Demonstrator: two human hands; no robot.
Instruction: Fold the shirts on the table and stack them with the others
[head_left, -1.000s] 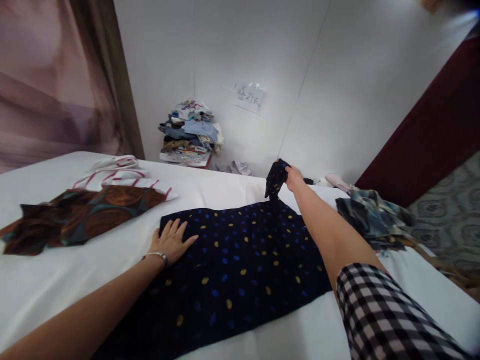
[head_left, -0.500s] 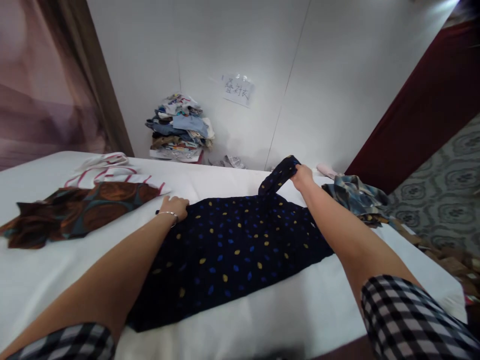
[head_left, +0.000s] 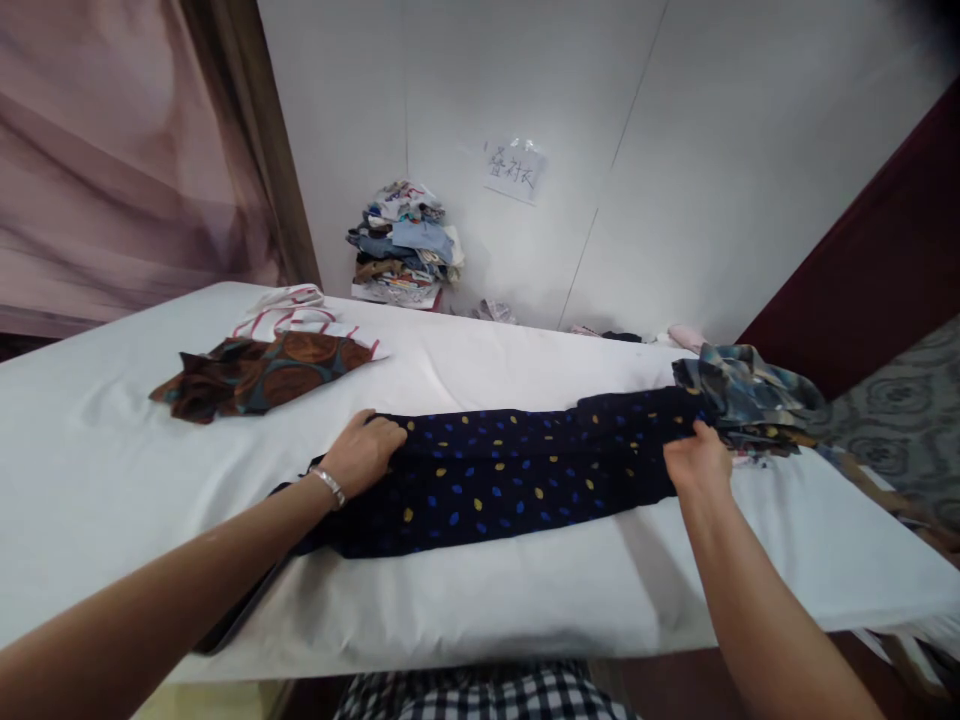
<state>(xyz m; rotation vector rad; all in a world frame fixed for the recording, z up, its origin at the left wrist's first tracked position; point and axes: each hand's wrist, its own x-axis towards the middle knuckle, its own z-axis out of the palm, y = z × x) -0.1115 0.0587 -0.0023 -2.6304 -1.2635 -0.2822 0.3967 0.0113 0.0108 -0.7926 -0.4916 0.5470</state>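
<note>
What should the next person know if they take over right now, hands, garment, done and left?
Left hand grips the left end of the navy dotted garment; right hand holds its right end.
Garment lies as a long narrow band across the white table, one lengthwise fold seemingly made.
Likely left: fold it shorter and set it aside.
Nearby: brown patterned garment far left, plaid garment touching the right end, clothes pile by the wall.

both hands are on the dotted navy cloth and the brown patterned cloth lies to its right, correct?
Not quite. Both the left hand and right hand are on the navy cloth, but the head view shows the brown cloth to its left.
</note>
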